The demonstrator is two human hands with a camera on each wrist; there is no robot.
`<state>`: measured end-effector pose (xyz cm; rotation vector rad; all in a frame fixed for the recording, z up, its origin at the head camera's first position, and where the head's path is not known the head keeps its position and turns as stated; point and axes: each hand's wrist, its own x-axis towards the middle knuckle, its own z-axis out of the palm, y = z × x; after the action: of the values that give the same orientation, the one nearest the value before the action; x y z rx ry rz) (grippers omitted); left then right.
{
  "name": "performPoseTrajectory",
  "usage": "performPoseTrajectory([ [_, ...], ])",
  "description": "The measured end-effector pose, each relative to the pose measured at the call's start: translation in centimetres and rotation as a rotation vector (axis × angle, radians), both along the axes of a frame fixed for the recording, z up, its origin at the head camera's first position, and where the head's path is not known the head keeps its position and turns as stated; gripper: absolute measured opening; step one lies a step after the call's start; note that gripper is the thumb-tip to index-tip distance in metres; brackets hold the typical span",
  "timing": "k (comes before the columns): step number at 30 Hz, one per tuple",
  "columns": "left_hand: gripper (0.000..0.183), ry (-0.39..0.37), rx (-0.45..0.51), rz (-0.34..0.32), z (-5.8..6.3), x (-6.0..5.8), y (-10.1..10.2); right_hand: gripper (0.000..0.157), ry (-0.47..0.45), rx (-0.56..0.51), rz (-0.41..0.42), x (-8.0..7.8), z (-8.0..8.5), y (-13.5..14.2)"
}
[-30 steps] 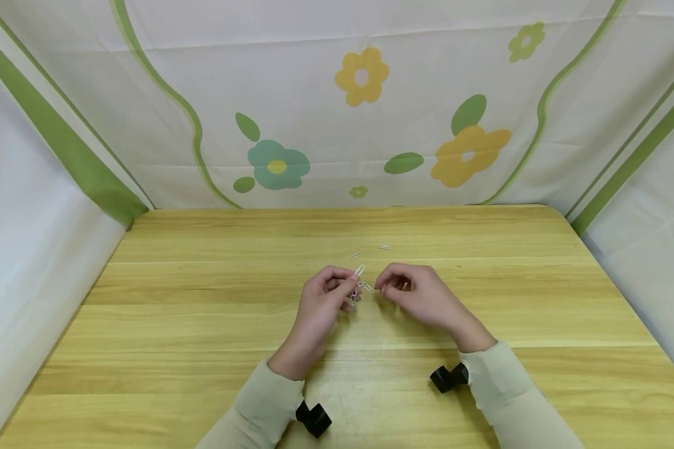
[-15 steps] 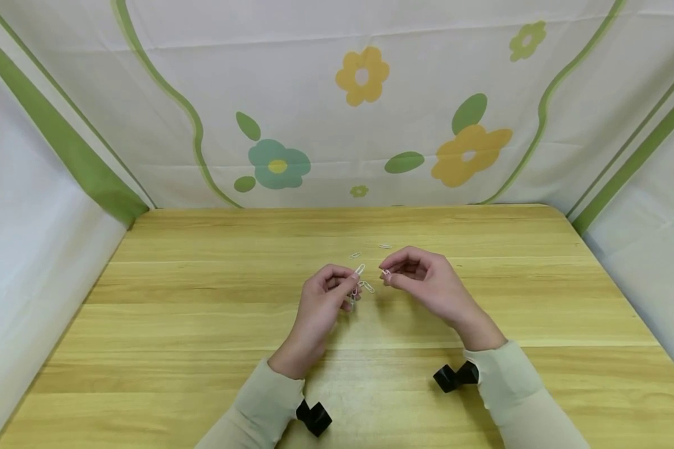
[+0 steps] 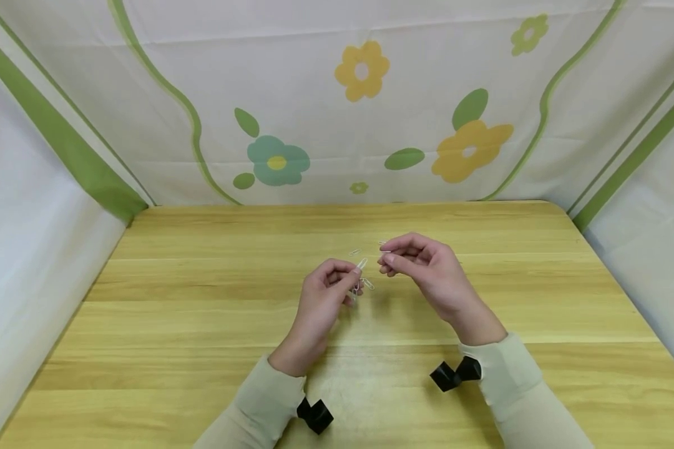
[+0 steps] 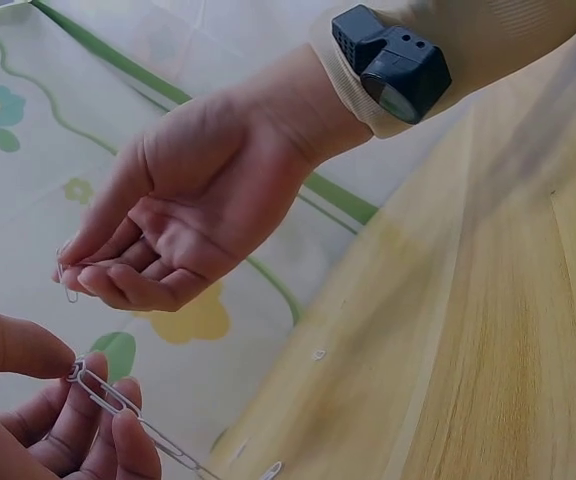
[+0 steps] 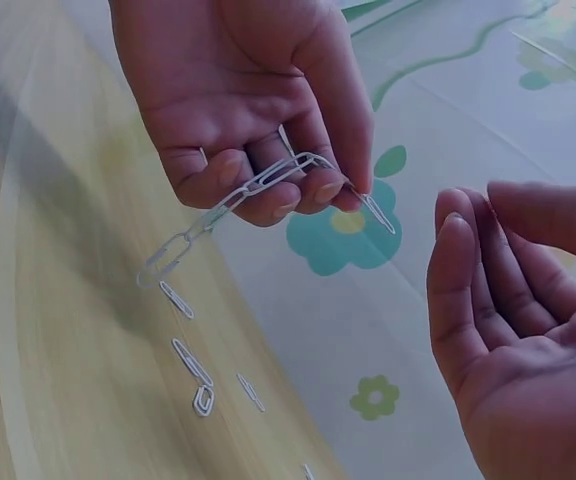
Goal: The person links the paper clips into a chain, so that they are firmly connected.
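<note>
My left hand [image 3: 326, 296] pinches a chain of linked white paper clips [image 5: 268, 178] between thumb and index finger. One end clip [image 3: 362, 263] sticks up past the fingertips, while the rest of the chain drapes across the other fingers and hangs below. To the right and slightly higher, my right hand [image 3: 427, 268] pinches a single paper clip [image 4: 68, 282] between thumb and index finger, apart from the chain. In the right wrist view its fingers hide that clip. A small gap separates the two hands, both raised over the wooden table [image 3: 202, 349].
Several loose paper clips lie on the table beyond and beneath the hands, among them one clip [image 3: 356, 252] and another [image 3: 382, 242] partly behind the right fingers. A white curtain with printed flowers [image 3: 362, 72] encloses the back and sides. Black wrist cameras [image 3: 455, 374] sit on both sleeves.
My right hand has moved up and away from beside the left hand, and a paper clip now shows in its pinch. The left hand has stayed nearly still with the chain.
</note>
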<state>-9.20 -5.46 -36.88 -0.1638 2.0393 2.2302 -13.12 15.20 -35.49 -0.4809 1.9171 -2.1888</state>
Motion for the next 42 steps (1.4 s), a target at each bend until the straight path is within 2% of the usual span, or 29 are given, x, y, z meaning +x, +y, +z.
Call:
performPoseTrajectory([
  [4, 0.014, -0.007, 0.004, 0.002, 0.1, 0.0, 0.0, 0.010, -0.011, 0.006, -0.037, -0.1, -0.3, -0.2],
  [8, 0.014, -0.014, 0.011, 0.008, 0.1, -0.1, -0.1, 0.011, -0.010, 0.035, -0.063, -0.3, -0.6, -0.3],
  [15, 0.014, -0.015, 0.016, 0.020, 0.0, -0.2, -0.4, 0.009, -0.036, 0.075, -0.039, -0.5, -0.9, -0.5],
  [25, 0.013, -0.019, 0.016, 0.016, -0.2, -0.2, -0.4, 0.027, -0.038, 0.157, -0.058, -0.5, -1.2, -0.6],
  [36, 0.017, 0.007, -0.004, 0.014, -0.3, 0.3, -0.5, 0.022, -0.015, 0.210, -0.059, -0.3, -1.1, -0.9],
  [42, 0.016, 0.021, -0.004, 0.013, -0.4, 0.4, -0.1, 0.018, -0.011, 0.308, -0.060, -0.2, -1.0, -0.7],
])
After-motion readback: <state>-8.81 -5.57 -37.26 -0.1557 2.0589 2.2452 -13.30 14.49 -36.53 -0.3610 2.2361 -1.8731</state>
